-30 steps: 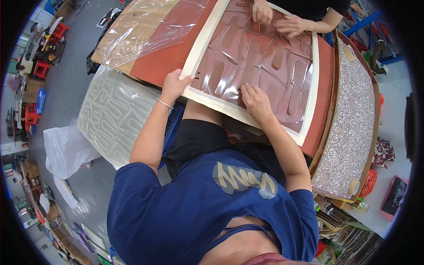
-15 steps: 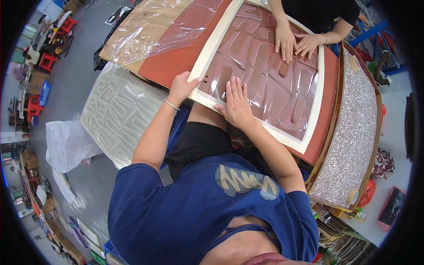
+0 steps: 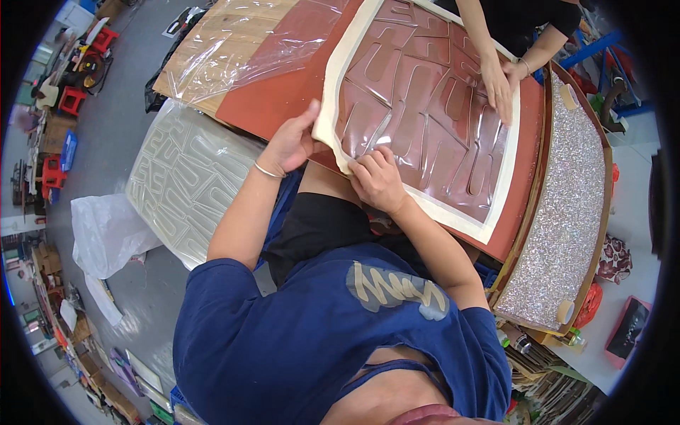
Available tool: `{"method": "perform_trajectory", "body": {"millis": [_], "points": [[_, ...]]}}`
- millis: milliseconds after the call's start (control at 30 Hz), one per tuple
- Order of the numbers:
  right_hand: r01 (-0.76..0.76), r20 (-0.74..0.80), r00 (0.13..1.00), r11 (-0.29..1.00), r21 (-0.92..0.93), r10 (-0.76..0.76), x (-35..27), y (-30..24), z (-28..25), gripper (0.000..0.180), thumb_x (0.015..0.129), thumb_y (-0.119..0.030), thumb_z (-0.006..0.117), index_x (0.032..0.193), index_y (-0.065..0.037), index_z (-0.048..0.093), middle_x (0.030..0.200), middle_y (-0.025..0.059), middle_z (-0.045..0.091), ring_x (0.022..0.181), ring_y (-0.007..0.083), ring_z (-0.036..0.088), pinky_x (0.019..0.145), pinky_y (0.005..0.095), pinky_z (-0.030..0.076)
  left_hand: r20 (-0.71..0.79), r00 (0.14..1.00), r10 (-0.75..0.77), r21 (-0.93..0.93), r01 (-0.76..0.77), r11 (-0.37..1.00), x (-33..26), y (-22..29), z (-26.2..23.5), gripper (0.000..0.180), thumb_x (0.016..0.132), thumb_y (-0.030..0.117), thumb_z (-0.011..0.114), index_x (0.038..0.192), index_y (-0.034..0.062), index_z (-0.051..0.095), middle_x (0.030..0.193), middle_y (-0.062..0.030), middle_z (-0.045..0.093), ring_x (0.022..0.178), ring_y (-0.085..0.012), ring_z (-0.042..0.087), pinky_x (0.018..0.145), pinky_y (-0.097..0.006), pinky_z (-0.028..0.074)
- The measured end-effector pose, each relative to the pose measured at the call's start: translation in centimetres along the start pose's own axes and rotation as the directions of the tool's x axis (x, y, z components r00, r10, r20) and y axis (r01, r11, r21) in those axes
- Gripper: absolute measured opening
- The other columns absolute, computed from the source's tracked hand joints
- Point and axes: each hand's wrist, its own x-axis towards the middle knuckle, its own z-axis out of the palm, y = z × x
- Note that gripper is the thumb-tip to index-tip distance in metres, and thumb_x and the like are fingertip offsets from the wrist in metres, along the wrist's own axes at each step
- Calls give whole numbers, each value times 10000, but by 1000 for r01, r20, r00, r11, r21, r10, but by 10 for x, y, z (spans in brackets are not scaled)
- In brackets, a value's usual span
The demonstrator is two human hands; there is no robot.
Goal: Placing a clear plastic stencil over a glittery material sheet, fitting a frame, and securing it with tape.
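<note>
Pinching the cream border at upper centre, the left hand [image 3: 289, 145] lifts a thin, glossy sheet [image 3: 425, 106]. The right hand [image 3: 377, 180], fingers curled, presses beside it. Limp and probably light, the sheet seems best held by its edge.

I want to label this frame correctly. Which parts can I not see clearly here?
- Head view: left hand fingertips, hidden behind the cream-edged sheet corner; grip unclear.
- Right hand fingertips, curled on the sheet; pinch unclear.
- Co-worker's hands: body cut off by top edge.
- Floor clutter at left: too small.
</note>
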Motion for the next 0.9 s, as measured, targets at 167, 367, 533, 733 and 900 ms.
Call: {"method": "perform_trajectory", "body": {"millis": [167, 367, 533, 733, 900], "points": [[-164, -172, 966, 972, 167, 193, 11, 2, -12, 135, 704, -40, 688, 806, -33, 599, 746, 78, 559, 703, 250, 535, 679, 376, 427, -90, 996, 19, -125, -30, 992, 4, -33, -5, 694, 917, 586, 351, 1095, -52, 559, 1048, -170, 606, 1000, -269, 601, 886, -406, 490], [-135, -274, 947, 980, 144, 170, 20, -4, -33, 169, 680, 9, 695, 819, -25, 605, 752, 85, 560, 688, 247, 533, 615, 347, 431, -84, 995, 53, 169, -38, 985, -1, -28, 6, 644, 925, 585, 345, 967, -9, 591, 912, -123, 614, 852, -195, 610, 797, -349, 528], [-38, -158, 986, 995, 89, 52, 3, -11, -5, 168, 687, -30, 701, 830, -32, 611, 751, 70, 551, 689, 232, 533, 628, 343, 431, -142, 986, 81, 40, -76, 996, -10, -11, 4, 871, 826, 752, 282, 1145, -16, 542, 962, -177, 655, 835, -258, 671, 685, -354, 564], [7, -24, 1000, 1000, 16, -6, -5, -12, 0, 182, 734, -66, 630, 893, 0, 573, 807, 80, 534, 756, 233, 535, 702, 343, 433, -69, 996, -54, 26, 56, 998, -3, 2, -25, 492, 883, 375, 552, 1100, -67, 562, 937, -173, 653, 814, -255, 666, 664, -376, 566], [-140, -51, 989, 990, -22, 139, -11, -17, -19, 360, 715, -79, 647, 1048, 27, 562, 985, 142, 561, 911, 284, 546, 818, 390, 438, -93, 993, -70, 255, 91, 963, 0, 9, -36, 283, 777, 33, 645, 1025, -94, 596, 925, -134, 653, 786, -188, 652, 704, -304, 529]]}}
